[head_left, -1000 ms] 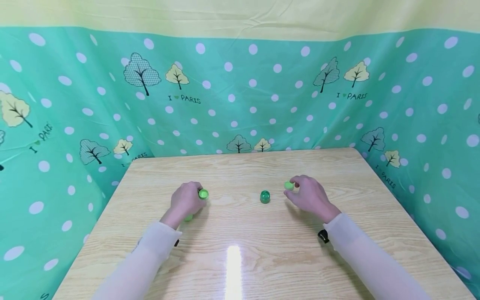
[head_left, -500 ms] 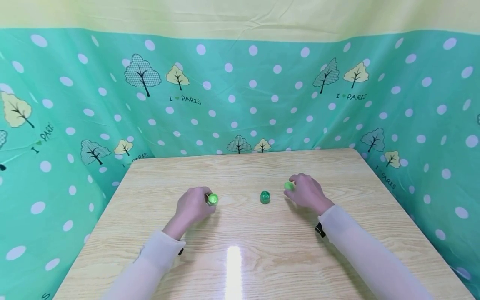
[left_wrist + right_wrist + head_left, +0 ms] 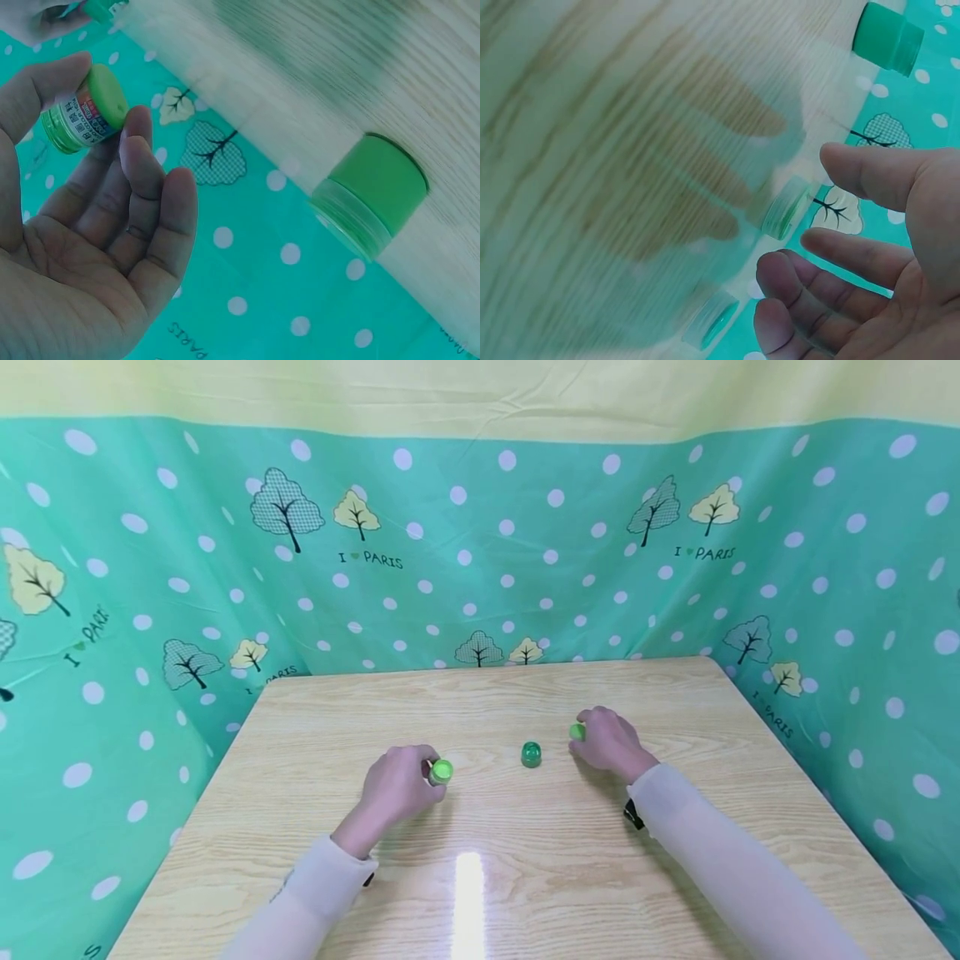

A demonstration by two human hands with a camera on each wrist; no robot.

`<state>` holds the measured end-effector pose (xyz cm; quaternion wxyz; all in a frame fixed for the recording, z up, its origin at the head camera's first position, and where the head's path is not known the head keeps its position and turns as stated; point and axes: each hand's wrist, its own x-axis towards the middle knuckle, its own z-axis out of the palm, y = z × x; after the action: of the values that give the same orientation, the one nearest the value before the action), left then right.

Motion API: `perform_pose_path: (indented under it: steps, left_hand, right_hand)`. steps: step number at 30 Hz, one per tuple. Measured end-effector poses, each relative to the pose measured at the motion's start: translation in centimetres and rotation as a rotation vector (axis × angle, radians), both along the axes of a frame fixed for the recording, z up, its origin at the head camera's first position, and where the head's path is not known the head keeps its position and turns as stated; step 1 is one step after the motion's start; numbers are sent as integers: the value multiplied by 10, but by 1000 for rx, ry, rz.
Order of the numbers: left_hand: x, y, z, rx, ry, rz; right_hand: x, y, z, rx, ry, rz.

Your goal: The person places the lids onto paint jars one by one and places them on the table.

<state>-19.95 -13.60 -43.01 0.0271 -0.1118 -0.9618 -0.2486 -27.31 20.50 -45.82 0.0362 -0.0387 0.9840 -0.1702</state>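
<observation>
My left hand [image 3: 397, 785] pinches a small labelled jar [image 3: 441, 772] with a light green lid. In the left wrist view that jar [image 3: 84, 112] sits tilted between the thumb and fingers of my left hand [image 3: 97, 217]. My right hand [image 3: 611, 743] is over the table's right part, beside a light green jar [image 3: 577, 732]. As the right wrist view shows, the thumb and fingers of my right hand [image 3: 877, 255] are spread about this jar [image 3: 786, 210], with a gap visible between them. A dark green jar [image 3: 531, 754] stands between the two hands.
The wooden table [image 3: 480, 702] has a bright light reflection near its front middle. Polka-dot cloth [image 3: 480, 593] hangs behind and at both sides. A green jar [image 3: 371, 195] stands on the table in the left wrist view.
My left hand has carried its jar rightward and a little nearer to me, and a light green jar seen under that wrist is now hidden. My right hand has barely shifted.
</observation>
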Motion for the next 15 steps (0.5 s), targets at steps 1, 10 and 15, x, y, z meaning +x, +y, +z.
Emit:
perform_pose_path:
  steps: [1, 10, 15]
  left_hand:
    - [1, 1, 0, -2, 2, -1]
    - [7, 6, 0, 9, -3, -14]
    - [8, 7, -2, 8, 6, -26]
  right_hand:
    - [-1, 0, 0, 3, -4, 0]
    - [-6, -3, -3, 39, -30, 22]
    - [-8, -4, -7, 51, -17, 32]
